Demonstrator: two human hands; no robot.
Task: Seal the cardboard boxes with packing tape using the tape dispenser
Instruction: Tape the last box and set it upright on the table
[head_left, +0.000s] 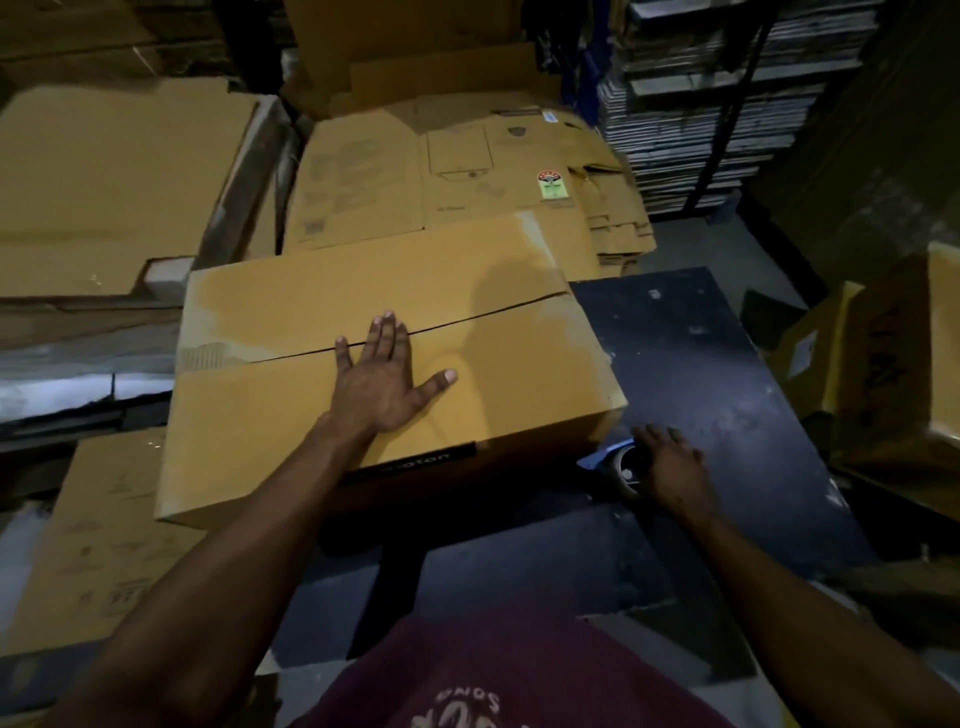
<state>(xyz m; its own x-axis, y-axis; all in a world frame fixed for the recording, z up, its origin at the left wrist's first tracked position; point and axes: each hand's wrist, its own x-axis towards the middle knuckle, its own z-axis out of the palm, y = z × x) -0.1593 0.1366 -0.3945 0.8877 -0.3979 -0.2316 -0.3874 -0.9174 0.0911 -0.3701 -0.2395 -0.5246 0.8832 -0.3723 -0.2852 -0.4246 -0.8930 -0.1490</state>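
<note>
Left grip (382, 382) flat, fingers spread on smooth rectangular cardboard box (384, 364); right grip (670, 462) curled on round tape dispenser (623, 465).

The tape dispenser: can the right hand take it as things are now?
Probably yes: the right hand already lies on the tape dispenser on the dark table, with nothing between them.

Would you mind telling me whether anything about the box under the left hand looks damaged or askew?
Yes: the cardboard box has scuffed, torn-looking paper at its left edge, and its flap seam gapes, untaped, widening toward the right.
</note>
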